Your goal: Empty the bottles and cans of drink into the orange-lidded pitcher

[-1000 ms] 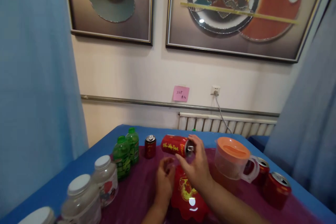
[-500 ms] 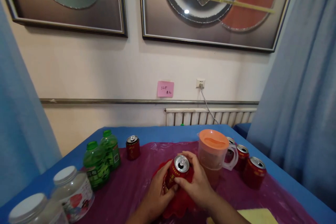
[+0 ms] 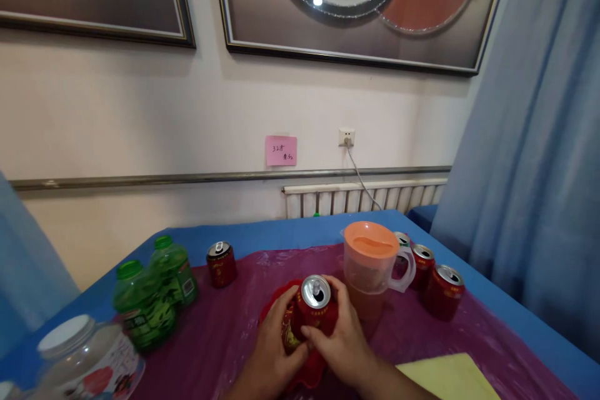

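Observation:
Both hands are closed around an open red drink can [image 3: 319, 317], its silver top and dark mouth facing up. My left hand [image 3: 274, 347] wraps the can's left side, with gold print showing beside the fingers. Fingers of my right hand [image 3: 350, 344] curve round the other side, the thumb lying across the front. Beneath the can is a red scalloped-edge dish [image 3: 280, 292], mostly covered by the hands; whether the can touches it I cannot tell. Just right of my right hand stands a clear pitcher [image 3: 368, 281] with an orange lid and some amber liquid inside.
Several red cans, among them a front one [image 3: 444, 294], stand right of the pitcher. Another can [image 3: 222, 265], green bottles [image 3: 143, 312] and a white-lidded jar [image 3: 94, 359] are at left. A yellow cloth [image 3: 447, 378] lies at front right on purple sheeting [image 3: 220, 331].
The view has swung slightly, so the table things appear further left. Between my hands the can has turned and stands more upright; both hands keep hold of it.

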Demonstrator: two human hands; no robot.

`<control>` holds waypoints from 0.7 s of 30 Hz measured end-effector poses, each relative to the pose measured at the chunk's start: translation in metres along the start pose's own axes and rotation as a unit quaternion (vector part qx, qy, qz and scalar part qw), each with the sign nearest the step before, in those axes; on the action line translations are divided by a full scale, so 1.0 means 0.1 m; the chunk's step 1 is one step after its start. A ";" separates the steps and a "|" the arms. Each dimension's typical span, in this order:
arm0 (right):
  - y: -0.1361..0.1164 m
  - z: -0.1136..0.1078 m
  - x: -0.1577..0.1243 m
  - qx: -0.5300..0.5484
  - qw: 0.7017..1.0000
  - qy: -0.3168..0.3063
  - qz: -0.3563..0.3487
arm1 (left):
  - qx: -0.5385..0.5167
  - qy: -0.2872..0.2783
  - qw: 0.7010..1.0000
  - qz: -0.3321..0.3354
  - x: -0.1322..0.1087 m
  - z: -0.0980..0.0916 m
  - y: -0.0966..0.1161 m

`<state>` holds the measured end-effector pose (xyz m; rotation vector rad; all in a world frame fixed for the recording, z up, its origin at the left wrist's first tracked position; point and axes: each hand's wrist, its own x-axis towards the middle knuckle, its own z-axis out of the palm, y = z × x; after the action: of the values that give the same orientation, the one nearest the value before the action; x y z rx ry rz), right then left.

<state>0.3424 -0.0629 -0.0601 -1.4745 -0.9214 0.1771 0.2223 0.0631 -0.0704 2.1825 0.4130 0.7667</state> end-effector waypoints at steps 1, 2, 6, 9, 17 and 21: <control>0.00 -0.02 0.00 0.002 1.000 -0.012 -0.003 | -0.017 -0.015 1.000 -0.008 0.00 -0.01 0.04; 0.01 -0.04 -0.01 0.003 1.000 -0.026 -0.008 | -0.035 -0.027 0.999 -0.011 0.00 -0.02 0.08; 0.07 -0.06 -0.03 -0.001 0.996 -0.069 -0.057 | -0.085 -0.064 0.994 -0.001 0.04 -0.03 0.21; 0.13 -0.03 -0.02 -0.036 0.991 -0.064 -0.110 | -0.075 -0.047 0.996 0.007 0.08 -0.02 0.24; -0.07 -0.32 -0.13 -0.118 0.964 0.058 -0.231 | 0.028 0.033 0.997 -0.063 0.10 -0.05 0.08; 0.12 -0.87 0.02 -0.110 0.947 0.235 -0.191 | 0.088 0.055 0.990 -0.091 0.12 -0.05 0.04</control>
<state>0.4033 -0.1265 -0.0556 -1.4208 -0.8273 -0.5584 0.2289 0.0695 -0.0602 2.2326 0.7517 0.7755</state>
